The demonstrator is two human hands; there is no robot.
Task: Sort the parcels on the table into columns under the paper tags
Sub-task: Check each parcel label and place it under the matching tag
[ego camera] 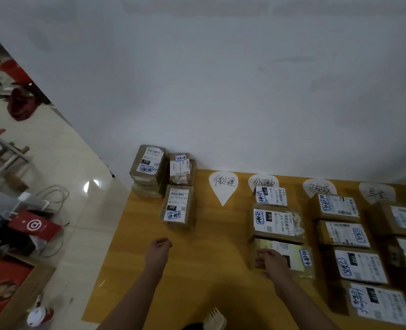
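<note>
left hand curled, empty, 7 o'clock, right hand on glossy-taped cardboard parcel, 5 o'clock, grip unclear in blur, teardrop paper tag at its 12

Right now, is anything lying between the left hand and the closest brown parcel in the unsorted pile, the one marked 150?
Nothing visible. Only bare table lies between the left hand and the parcel marked 150. The space under the first paper tag holds no parcel either.
</note>
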